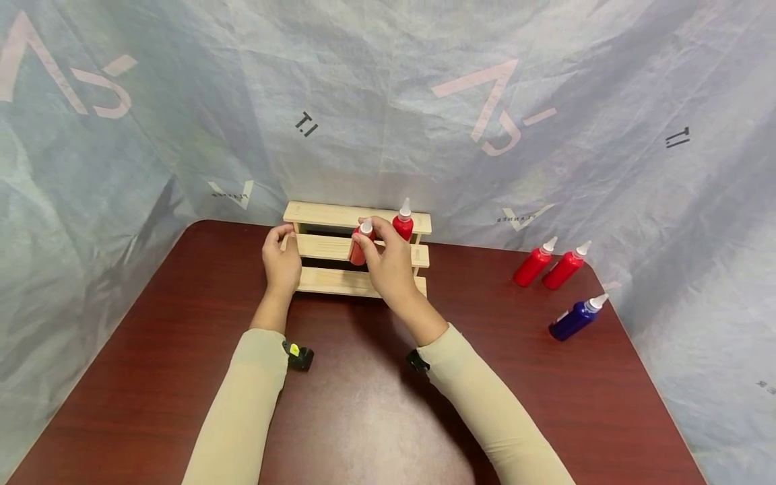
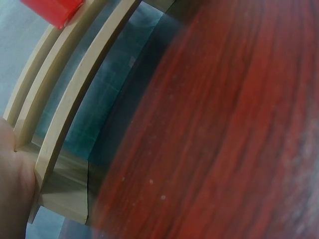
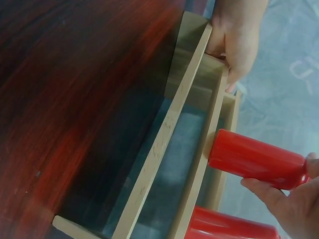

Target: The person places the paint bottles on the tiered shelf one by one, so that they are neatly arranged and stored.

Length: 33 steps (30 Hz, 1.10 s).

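Observation:
A three-tier wooden rack (image 1: 333,281) stands near the back of the table. My left hand (image 1: 282,266) holds its left end, fingers bent around the side piece. My right hand (image 1: 394,266) grips a red squeeze bottle (image 3: 254,158) near its white nozzle cap, thumb on one side and fingers on the other. In the right wrist view, the bottle's base is right at the middle slat. Another red squeeze bottle (image 1: 403,225) is upright toward the rack's right end; its lower part is hidden behind my right hand in the head view.
Off to the right on the table (image 1: 485,323) stand two more red bottles (image 1: 533,265) and, nearer me, a dark blue bottle (image 1: 572,320). A grey printed fabric sheet (image 1: 376,135) hangs close behind the rack and around the table's sides.

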Tool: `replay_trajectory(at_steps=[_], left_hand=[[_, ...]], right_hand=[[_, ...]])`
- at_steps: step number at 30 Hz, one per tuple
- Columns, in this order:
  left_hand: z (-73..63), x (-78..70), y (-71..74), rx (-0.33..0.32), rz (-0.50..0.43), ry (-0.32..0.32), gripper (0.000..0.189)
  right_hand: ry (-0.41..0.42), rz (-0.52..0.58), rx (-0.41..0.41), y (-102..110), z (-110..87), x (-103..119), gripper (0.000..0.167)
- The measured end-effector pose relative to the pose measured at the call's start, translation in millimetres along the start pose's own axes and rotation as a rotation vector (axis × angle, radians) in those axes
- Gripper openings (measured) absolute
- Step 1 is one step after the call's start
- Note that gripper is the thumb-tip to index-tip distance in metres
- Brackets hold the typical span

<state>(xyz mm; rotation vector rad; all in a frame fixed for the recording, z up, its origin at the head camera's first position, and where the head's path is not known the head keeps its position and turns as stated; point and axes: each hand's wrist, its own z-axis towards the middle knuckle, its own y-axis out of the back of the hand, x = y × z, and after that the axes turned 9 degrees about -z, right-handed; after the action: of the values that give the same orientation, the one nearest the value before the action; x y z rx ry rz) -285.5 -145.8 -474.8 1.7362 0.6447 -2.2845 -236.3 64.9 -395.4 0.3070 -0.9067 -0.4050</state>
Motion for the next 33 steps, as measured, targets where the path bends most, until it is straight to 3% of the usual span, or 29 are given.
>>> replay_trajectory(at_steps=[9,17,33], left_hand=[[-0.4,1.7,-0.4,0.012,-0.009,-0.007,0.025],[0.4,1.1,-2.6,0.013,0.016,-0.018,0.025],[-0.1,1.5,-0.4,-0.004,0.027,-0.018,0.026]], right_hand=[[0.019,-0.091,0.015,0,7.5,-1,0.034],[-0.029,-0.108,0.021,0,17.9,-1,0.035],[-0.140,-0.149,0.111,-10,32.2,5,0.037]])
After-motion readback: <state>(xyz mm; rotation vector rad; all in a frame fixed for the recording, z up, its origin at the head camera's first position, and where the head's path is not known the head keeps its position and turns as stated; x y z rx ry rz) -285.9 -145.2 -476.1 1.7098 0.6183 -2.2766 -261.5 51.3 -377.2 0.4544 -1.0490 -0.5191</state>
